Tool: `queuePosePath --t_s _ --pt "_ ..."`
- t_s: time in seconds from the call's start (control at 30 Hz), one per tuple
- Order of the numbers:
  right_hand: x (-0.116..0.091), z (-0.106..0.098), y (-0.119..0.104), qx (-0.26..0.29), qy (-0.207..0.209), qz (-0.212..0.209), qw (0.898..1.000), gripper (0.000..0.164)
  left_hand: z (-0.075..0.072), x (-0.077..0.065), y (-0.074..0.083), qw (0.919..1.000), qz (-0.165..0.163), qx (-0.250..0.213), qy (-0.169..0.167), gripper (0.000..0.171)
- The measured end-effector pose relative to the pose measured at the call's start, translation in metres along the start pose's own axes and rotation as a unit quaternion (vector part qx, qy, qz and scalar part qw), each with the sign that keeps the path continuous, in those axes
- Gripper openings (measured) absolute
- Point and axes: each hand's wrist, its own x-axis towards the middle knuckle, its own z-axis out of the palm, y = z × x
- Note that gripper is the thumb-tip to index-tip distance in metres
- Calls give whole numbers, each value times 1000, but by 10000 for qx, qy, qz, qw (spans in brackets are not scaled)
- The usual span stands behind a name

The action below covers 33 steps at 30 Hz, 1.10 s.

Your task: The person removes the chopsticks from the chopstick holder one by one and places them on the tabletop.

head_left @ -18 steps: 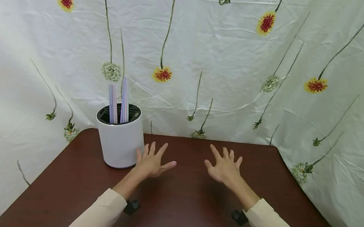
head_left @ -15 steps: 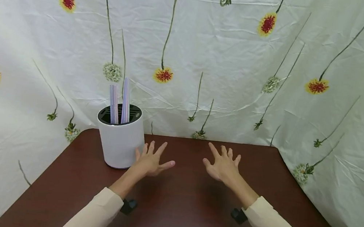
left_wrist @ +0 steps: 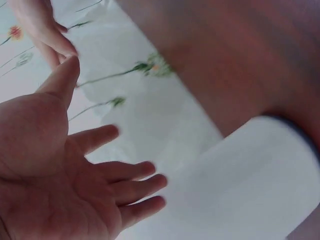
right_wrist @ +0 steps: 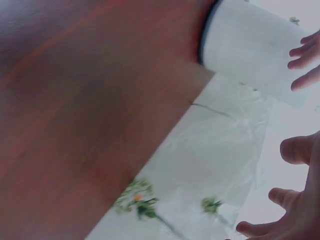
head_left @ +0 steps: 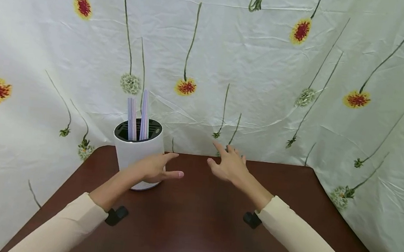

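Holder (head_left: 131, 153) stands upright beyond the nearer left hand (head_left: 155, 168); contact unclear. Right hand (head_left: 231, 165) farther; both outstretched, gripping nothing.

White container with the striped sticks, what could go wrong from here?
The left hand overlaps the white container in the head view; contact is unclear, but a sweep might tip it. The striped sticks rise well above it and could spill if it topples. It stands near the back edge of the table, so pushing might shove it into the floral cloth.
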Motion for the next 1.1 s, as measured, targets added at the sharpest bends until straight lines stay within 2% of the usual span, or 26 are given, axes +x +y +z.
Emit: queuePosePath --t_s 0.13,0.23,0.33,0.4,0.47,0.57,0.7,0.77,0.8,0.87,1.0,1.1 --pt "14 -5 -27 192 171 -275 9993 66 -37 -14 -4 9995 125 178 -220 75" --pt "24 -8 -47 429 230 -443 9978 66 -65 -23 -11 9985 181 485 -153 66" --pt "34 -11 -67 865 289 -640 9938 66 -93 -30 -25 9977 182 649 -114 58" --pt "39 -11 -80 1120 327 -760 9903 64 -109 -33 -39 9978 69 650 -96 56" --pt "44 -10 -92 1407 359 -877 9855 63 -122 -36 -56 9986 -167 507 -62 56" --pt "51 -6 -108 1768 360 -1013 9783 61 -135 -39 -85 9974 -690 95 176 63" --pt "58 2 -124 2547 314 -912 9622 56 -135 -37 -117 9867 -1206 -942 550 70" --pt "62 7 -128 2963 337 -775 9514 53 -128 -33 -127 9755 -1346 -1607 672 71" --pt "64 10 -130 3139 346 -671 9464 52 -123 -30 -132 9674 -1401 -1981 730 70" --pt "68 17 -132 3483 400 -488 9352 51 -113 -23 -141 9465 -1495 -2726 867 70" --pt "79 37 -139 4063 561 -77 9120 49 -94 -13 -160 9025 -1520 -3903 1004 66" --pt "85 51 -144 4235 664 148 9033 50 -85 -10 -173 8694 -1449 -4631 932 66"
